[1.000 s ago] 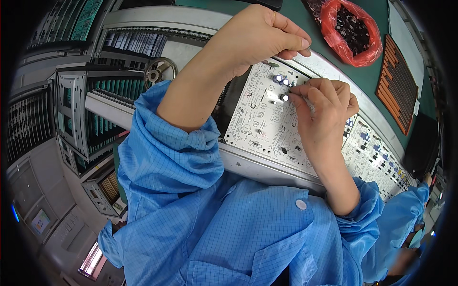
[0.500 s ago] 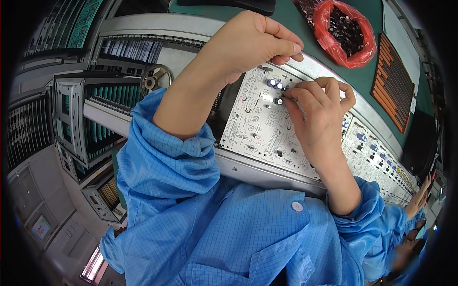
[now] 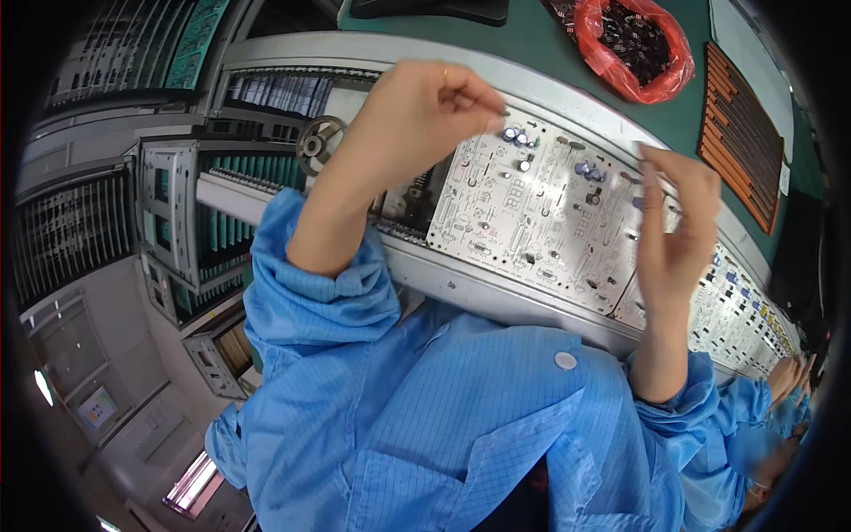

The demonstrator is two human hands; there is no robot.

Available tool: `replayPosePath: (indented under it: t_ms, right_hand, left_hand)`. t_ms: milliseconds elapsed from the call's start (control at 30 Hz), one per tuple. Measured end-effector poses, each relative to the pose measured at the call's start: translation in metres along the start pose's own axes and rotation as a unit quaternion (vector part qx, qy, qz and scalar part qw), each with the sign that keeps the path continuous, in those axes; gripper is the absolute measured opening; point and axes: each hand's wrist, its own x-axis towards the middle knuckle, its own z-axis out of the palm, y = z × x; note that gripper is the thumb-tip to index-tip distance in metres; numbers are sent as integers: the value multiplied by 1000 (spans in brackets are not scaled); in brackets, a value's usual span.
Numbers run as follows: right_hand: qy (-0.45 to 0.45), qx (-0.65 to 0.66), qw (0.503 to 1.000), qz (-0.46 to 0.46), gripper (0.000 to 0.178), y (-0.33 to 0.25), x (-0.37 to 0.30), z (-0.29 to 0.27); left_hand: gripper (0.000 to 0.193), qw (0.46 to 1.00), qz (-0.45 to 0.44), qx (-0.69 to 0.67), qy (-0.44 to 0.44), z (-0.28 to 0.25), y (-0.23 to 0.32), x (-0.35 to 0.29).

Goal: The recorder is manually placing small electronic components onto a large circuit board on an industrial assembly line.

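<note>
A white printed circuit board (image 3: 496,217) lies on the conveyor line in front of me, with small parts standing on it. Over its far left corner is my left hand (image 3: 425,111), thumb and fingers pinched together; whatever is between the fingertips is too small to make out. Just below those fingertips stands a group of round capacitors (image 3: 519,137), with a single dark capacitor (image 3: 525,166) nearer to me. My right hand (image 3: 678,226) is above the right end of this board, slightly blurred, thumb and forefinger apart and nothing visible between them.
Beyond the metal rail (image 3: 425,266) and line, a red plastic bag (image 3: 678,75) of dark small parts sits on the green bench. An orange slotted tray (image 3: 740,142) is at the far right. Left are a handwheel (image 3: 321,146) and board racks (image 3: 168,204). A co-worker's hand (image 3: 784,377) shows right.
My right hand has left the capacitors and moved right across the board, its fingers parting. My left hand has come lower and left, toward the board's corner. The view has shifted slightly.
</note>
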Motion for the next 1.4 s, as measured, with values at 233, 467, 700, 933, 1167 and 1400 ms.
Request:
replayPosePath:
  t_ms: [233,467,700,933,1167,1400]
  right_hand:
    - [97,134,978,130,17,37,-33,-19]
    - [76,141,979,130,23,45,-49,-21]
    - [75,122,981,132,22,43,-55,-26]
    - [79,124,981,126,20,43,-57,-27]
    - [99,165,971,144,18,40,-62,-30]
    - [42,185,972,140,20,37,-75,-49]
  left_hand:
    - [12,985,-64,152,-57,0,1,-66]
    - [11,965,-14,240,-105,5,9,-76]
    - [10,957,11,266,-115,5,6,-78]
    - [10,961,-26,254,-108,10,9,-80]
    - [20,917,170,350,-89,15,-1,-92]
    - [27,937,118,324,-60,20,8,-97]
